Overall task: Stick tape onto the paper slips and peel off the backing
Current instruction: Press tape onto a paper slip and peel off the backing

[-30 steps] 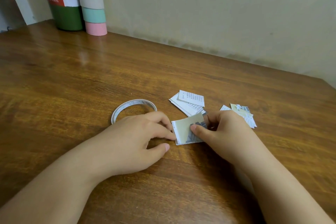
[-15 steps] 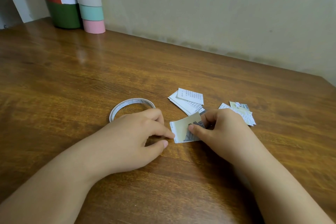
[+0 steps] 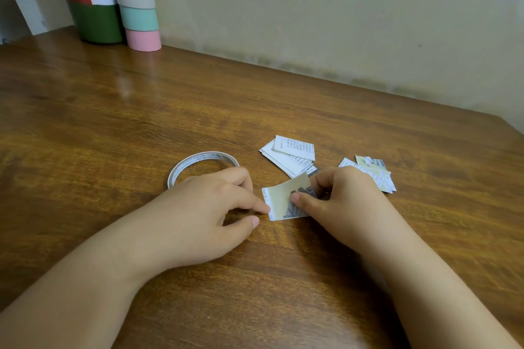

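While "Earth" shows on green canister (image 3: 95,8), slips' (image 3: 295,154) print illegible

A glossy wooden table (image 3: 141,110) stands against a beige wall (image 3: 340,8).

Both our forearms reach in from the near edge and angle toward each other, bare to the wrists. Our left hand (image 3: 204,207) lies palm down, knuckles up, with the fingers bent; the tip of its forefinger presses down at the left edge of the paper slip (image 3: 279,201), and the thumb lies just below, apart from it. Our right hand (image 3: 340,201) faces it, fingers curled, its thumb and forefinger pinching the slip's backing at the right side.
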Available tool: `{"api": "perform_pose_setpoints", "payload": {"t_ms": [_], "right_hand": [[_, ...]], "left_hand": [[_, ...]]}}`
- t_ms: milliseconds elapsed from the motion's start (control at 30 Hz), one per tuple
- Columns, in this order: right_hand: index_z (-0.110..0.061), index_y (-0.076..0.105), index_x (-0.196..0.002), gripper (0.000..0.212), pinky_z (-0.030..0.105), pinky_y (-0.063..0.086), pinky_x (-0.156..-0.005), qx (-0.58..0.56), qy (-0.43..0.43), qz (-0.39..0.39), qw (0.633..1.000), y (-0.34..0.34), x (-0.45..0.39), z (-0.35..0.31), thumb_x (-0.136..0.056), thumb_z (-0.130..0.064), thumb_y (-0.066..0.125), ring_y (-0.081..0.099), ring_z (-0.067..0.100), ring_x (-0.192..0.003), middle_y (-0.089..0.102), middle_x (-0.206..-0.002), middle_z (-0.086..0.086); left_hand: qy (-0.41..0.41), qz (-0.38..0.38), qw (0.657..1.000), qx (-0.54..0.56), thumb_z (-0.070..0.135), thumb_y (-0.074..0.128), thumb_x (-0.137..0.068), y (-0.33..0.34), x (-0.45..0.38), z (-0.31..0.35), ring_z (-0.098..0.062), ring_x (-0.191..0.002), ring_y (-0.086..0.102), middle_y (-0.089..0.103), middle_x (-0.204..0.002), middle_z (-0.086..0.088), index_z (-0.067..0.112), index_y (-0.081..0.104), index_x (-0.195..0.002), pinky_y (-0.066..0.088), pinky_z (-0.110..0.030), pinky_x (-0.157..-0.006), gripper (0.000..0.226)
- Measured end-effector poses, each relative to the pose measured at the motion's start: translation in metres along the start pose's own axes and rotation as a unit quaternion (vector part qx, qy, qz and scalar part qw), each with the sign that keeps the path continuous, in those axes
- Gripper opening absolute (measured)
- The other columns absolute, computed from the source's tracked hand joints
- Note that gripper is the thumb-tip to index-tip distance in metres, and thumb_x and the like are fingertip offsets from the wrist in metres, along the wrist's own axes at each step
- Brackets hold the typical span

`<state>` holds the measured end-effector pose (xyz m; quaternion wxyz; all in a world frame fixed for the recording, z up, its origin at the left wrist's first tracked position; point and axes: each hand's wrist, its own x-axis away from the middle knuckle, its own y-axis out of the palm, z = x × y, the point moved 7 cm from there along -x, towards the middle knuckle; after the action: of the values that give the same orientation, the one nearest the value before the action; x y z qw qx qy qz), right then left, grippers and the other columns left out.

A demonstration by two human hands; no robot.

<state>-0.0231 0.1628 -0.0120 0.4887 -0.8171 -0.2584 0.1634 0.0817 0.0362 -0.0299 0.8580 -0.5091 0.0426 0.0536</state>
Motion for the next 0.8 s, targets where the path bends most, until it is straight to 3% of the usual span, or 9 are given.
{"api": "perform_pose_setpoints", "payload": {"t_ms": [200, 800], "right_hand": [[-0.011, 0.053, -0.063, 0.036, 0.027, 0.029, -0.048, 0.006, -0.009, 0.002, 1.000, 0.0002, 0.0004, -0.0012, -0.083, -0.038, 0.065, 0.040, 0.013, -0.053, 0.047, -0.059, 0.000], [-0.015, 0.043, -0.057, 0.041, 0.027, 0.026, -0.047, 0.005, -0.008, 0.004, 1.000, 0.0000, -0.0005, -0.0007, -0.083, -0.038, 0.065, 0.036, 0.013, -0.051, 0.041, -0.056, -0.001]], "left_hand": [[0.005, 0.002, 1.000, 0.004, 0.049, 0.044, -0.078, -0.0001, -0.0001, 0.0000, -0.003, -0.077, 0.053, 0.044, -0.100, 0.023, 0.047, 0.064, -0.109, 0.037, -0.019, -0.062, 0.037], [-0.002, 0.003, 1.000, -0.003, 0.050, 0.042, -0.076, 0.0000, -0.0005, -0.0003, -0.004, -0.078, 0.052, 0.042, -0.103, 0.023, 0.047, 0.064, -0.109, 0.035, -0.016, -0.061, 0.039]]}}
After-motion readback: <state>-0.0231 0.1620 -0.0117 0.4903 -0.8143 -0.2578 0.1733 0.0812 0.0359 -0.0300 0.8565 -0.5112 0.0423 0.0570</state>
